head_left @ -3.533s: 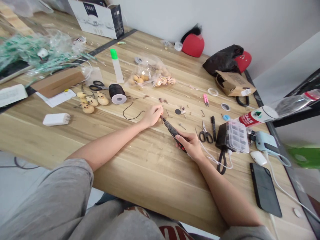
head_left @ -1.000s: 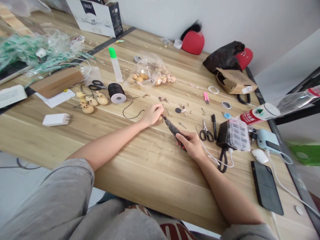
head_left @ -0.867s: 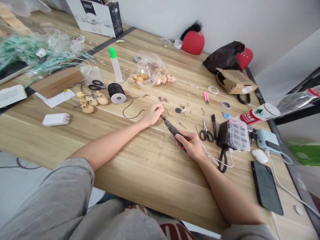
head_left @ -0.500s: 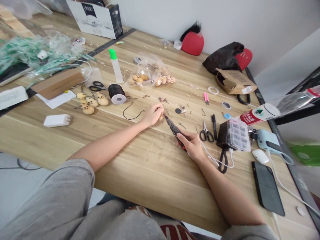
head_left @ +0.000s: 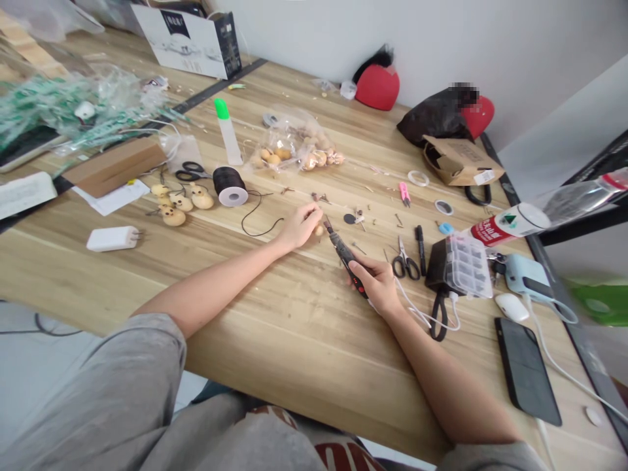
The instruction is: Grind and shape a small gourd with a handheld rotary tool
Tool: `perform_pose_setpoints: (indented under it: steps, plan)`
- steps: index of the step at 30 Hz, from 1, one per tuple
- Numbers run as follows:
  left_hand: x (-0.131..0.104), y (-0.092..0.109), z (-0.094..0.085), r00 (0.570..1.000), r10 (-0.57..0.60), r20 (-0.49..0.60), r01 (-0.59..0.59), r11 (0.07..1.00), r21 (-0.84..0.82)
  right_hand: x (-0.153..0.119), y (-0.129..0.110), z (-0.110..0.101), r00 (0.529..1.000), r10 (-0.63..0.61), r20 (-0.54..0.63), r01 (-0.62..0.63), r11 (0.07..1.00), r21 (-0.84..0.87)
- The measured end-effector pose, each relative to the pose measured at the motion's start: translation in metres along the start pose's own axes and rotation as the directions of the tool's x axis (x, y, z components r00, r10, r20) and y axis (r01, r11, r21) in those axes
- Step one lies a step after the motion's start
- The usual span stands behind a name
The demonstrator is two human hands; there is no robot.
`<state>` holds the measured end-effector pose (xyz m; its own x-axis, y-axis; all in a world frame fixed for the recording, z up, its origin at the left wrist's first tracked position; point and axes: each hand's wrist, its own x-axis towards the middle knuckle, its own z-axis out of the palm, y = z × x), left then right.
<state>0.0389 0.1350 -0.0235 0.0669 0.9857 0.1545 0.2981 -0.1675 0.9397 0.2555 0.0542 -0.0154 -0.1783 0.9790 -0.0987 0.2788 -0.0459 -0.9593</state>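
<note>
The left hand point(head_left: 298, 227) is curled closed on what seems a small gourd point(head_left: 318, 231), of which only a pale part shows beside the fingers, over the middle of the counter point(head_left: 275, 327). The right hand point(head_left: 373, 281) is clamped around a drill point(head_left: 341, 248), its tip near the gourd and, it seems, not touching it. I judge that the step in hand is drilling or shaping this gourd; the next move would call for a firm hold and a well-aimed tip (the left fingers are very close to it).

A loose nail point(head_left: 360, 248) lies just beyond the drill, and a black cord point(head_left: 260, 232) curls from its spool point(head_left: 230, 186); neither blocks the work. To the right, scissors point(head_left: 405, 265) and a marker point(head_left: 420, 250) lie near a clear-lidded box point(head_left: 471, 265). The white cable point(head_left: 412, 307) near the right wrist could perhaps catch.
</note>
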Motion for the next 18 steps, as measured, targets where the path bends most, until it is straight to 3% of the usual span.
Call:
perform_pose_setpoints:
  steps: [18]
  plan:
    - [0.0016, -0.0031, -0.0014, 0.999, -0.013, 0.029, 0.013, 1.0, -0.014, -0.0001, -0.0005, -0.0036, 0.993, -0.028, 0.113, 0.033, 0.998, -0.045]
